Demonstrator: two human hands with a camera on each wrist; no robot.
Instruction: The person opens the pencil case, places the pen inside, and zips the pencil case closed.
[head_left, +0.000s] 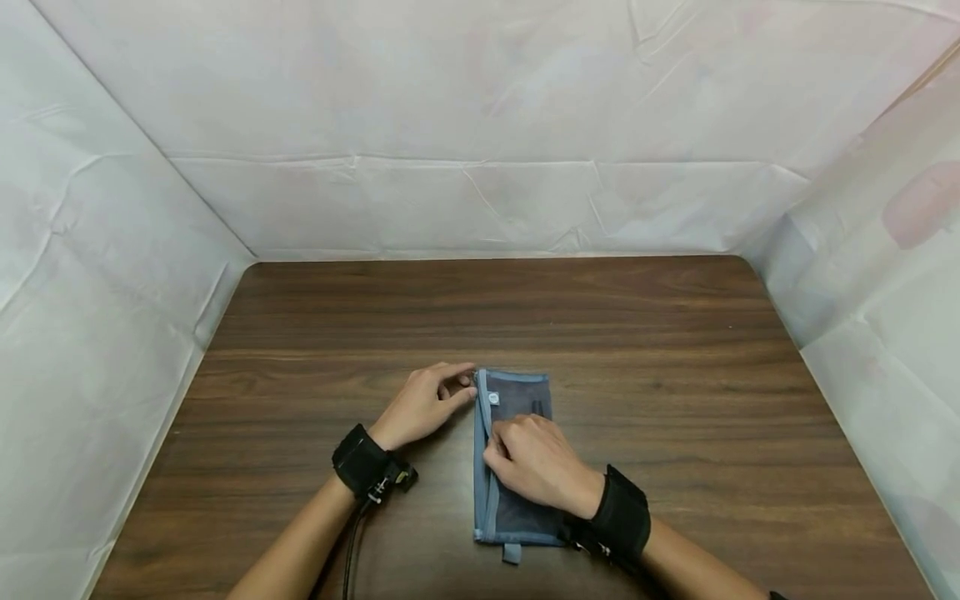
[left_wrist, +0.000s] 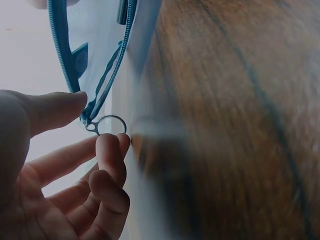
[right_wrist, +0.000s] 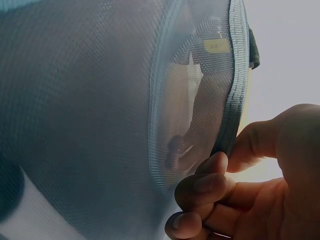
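From the head view, the blue mesh pouch (head_left: pixel 513 454) lies flat on the brown table (head_left: pixel 637 333), close to you, near the middle. Your left hand (head_left: pixel 423 404) sits at the far left corner of the pouch with its fingers curled in at the zipper end. Your right hand (head_left: pixel 536 462) lies on top of the pouch and pinches its left edge. If you pull hard with the left hand while the right hand grips only loosely, the whole pouch may slide across the table instead of the zipper moving. Your right hand covers the middle of the pouch, so you cannot see what is inside from here.

From the left wrist view, a small metal ring (left_wrist: pixel 111 125) hangs at the end of the zipper (left_wrist: pixel 112 75). Your thumb is just above the ring and your first finger touches it from below, so the grip looks light. The ring is thin and could slip out. The table beside it is blurry.

From the right wrist view, your fingers (right_wrist: pixel 210 175) and thumb pinch the thick blue edge (right_wrist: pixel 235 100) of the mesh. The mesh could bunch up and jam the zipper. Dark shapes show through the mesh, but you cannot tell what they are
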